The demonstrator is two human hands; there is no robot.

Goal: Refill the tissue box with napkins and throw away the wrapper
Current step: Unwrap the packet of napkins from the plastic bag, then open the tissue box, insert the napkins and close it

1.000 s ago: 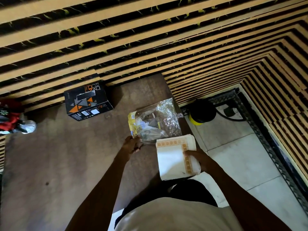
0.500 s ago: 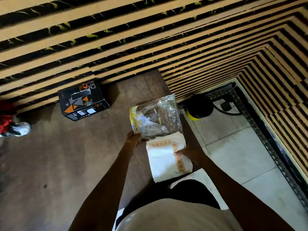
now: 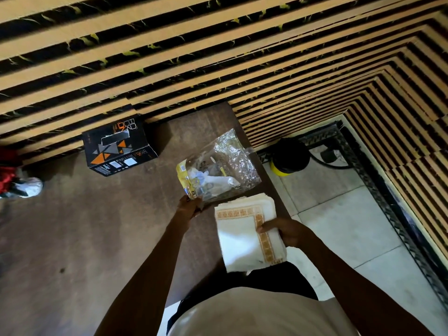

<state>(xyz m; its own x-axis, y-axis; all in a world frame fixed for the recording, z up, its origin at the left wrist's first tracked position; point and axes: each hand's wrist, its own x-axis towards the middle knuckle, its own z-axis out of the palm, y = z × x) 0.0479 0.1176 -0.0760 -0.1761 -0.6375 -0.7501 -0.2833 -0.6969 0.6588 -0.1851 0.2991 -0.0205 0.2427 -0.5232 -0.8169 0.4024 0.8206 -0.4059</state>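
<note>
My left hand [image 3: 190, 206] pinches the near corner of a crinkled clear plastic wrapper [image 3: 219, 169] with a yellow printed edge, held just above the brown table [image 3: 72, 238]. My right hand [image 3: 283, 230] grips a stack of white napkins [image 3: 244, 235] with an orange patterned border, clear of the wrapper's mouth and right below it. A black tissue box [image 3: 118, 147] with orange and grey triangles stands at the back of the table against the wall, a slot in its top.
A striped tan-and-black slatted wall [image 3: 218, 57] runs behind the table and along the right. A black and yellow bin [image 3: 288, 157] stands on the tiled floor [image 3: 351, 226] beside the table's right edge. Red and white items [image 3: 14, 180] lie at the far left.
The napkin stack has come out from under the wrapper's mouth and shifted toward me and to the right in my right hand. My left hand stays on the wrapper's corner.
</note>
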